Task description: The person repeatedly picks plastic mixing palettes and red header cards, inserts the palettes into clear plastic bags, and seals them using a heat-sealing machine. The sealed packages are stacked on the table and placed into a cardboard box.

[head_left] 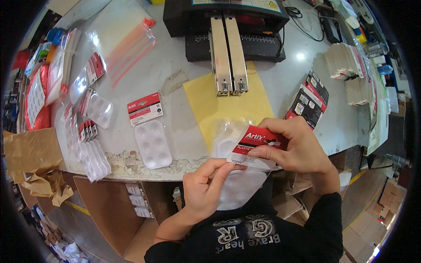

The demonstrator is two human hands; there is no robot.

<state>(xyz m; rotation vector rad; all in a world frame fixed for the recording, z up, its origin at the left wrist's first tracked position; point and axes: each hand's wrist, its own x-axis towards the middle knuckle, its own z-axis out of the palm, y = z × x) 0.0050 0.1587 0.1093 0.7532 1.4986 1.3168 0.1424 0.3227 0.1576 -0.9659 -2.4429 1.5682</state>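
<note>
Jutting toward the person above the bench, two metal bars of a black machine overhang a yellow sheet, straight ahead of the hands; a packaged white palette lies to the left, overlapping clear packs farther left, a black-and-red card pile to the right. The red header card is held tilted near the bench's front edge. Bent inward, the right hand grips its right side between thumb and fingers; the left hand has thumb and forefinger pinched narrowly at its lower-left corner
</note>
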